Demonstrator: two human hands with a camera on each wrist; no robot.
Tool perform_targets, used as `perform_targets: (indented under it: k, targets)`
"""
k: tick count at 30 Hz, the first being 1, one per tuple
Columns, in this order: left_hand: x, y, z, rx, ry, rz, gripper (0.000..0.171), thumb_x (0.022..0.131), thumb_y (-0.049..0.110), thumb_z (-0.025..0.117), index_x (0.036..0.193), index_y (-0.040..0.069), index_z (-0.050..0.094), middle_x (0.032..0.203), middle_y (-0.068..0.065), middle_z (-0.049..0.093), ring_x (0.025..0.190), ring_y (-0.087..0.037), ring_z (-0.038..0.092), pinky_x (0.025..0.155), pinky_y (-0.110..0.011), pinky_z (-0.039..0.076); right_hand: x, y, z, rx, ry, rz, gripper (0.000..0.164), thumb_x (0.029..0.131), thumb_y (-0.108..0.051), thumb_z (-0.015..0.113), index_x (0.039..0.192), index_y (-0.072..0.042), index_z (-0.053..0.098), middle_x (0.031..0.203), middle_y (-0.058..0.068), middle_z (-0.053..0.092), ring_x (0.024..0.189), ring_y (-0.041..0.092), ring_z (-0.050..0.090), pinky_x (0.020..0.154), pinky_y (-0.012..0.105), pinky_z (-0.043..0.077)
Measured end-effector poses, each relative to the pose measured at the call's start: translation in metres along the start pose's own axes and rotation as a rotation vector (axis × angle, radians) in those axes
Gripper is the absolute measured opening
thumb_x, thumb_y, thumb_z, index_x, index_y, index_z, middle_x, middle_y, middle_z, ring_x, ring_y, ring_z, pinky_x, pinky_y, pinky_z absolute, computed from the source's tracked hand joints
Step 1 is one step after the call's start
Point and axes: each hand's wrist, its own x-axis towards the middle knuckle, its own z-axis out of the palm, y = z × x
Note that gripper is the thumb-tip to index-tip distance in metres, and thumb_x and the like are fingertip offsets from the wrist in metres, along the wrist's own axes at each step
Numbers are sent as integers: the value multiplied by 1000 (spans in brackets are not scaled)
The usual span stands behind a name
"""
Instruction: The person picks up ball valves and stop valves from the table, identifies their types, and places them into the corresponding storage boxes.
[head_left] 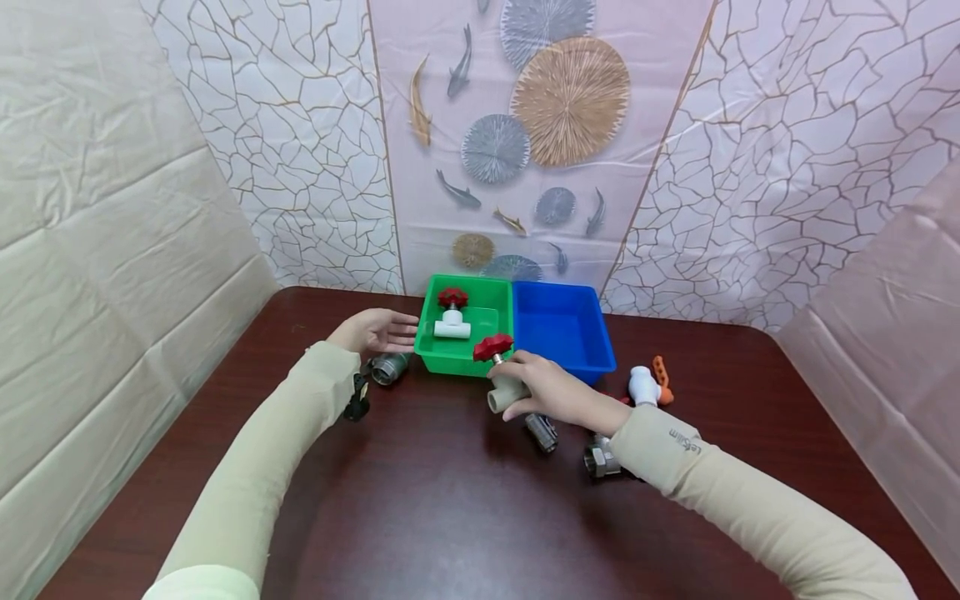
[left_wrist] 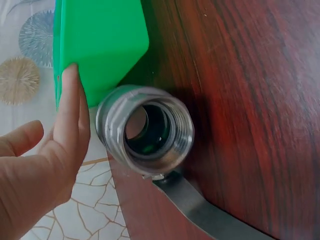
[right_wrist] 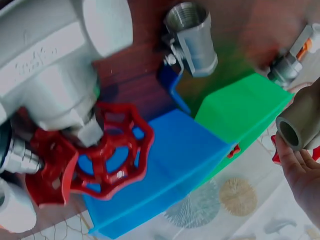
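My right hand (head_left: 551,387) grips a grey-beige plastic stop valve (head_left: 507,394) with a red handwheel, held up in front of the green bin (head_left: 457,365). In the right wrist view, its open pipe end (right_wrist: 289,132) shows beside the thumb. My left hand (head_left: 377,331) has its fingers straight, with the tips against the green bin's left side. Just below that hand lies a steel ball valve (left_wrist: 145,130), threaded mouth facing the left wrist camera and dark lever stretching out. Inside the green bin sits a white tee-shaped stop valve (head_left: 453,327) with a red handwheel.
A blue bin (head_left: 562,329) adjoins the green one on its right. A small steel ball valve (head_left: 542,433) lies below my right hand. Near the right forearm are a metal gate valve (right_wrist: 60,90) with a red handwheel and a white valve (head_left: 643,386) with an orange handle.
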Motion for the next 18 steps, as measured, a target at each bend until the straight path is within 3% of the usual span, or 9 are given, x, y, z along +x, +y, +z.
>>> perform_targets:
  k: [4, 10, 14, 18]
  targets:
    - [3, 1, 5, -18, 82, -25, 45, 103, 18, 31, 146, 6, 33, 149, -15, 34, 136, -27, 38, 104, -37, 41, 1, 5, -8, -28, 30, -4, 51, 75, -29, 77, 119, -8, 62, 110, 15, 60, 96, 25, 58, 74, 32, 53]
    - [5, 2, 9, -23, 135, -35, 45, 101, 17, 41, 145, 11, 38, 146, -12, 40, 131, -24, 44, 90, -32, 53, 5, 9, -21, -33, 39, 19, 51, 74, -27, 78, 119, -7, 62, 110, 17, 60, 97, 27, 59, 75, 35, 54]
    - [5, 2, 11, -15, 170, -37, 45, 99, 16, 47, 143, 14, 41, 140, -9, 46, 116, -19, 54, 76, -28, 56, 8, 11, -27, -35, 35, 26, 51, 75, -27, 78, 118, -6, 61, 110, 18, 59, 96, 28, 58, 74, 36, 53]
    - [8, 3, 11, 16, 173, -34, 50, 96, 9, 50, 144, 16, 40, 130, -6, 51, 99, -14, 57, 81, -26, 54, 14, 15, -32, 5, 41, 46, 51, 74, -27, 79, 117, -6, 61, 107, 17, 60, 92, 26, 57, 71, 34, 51]
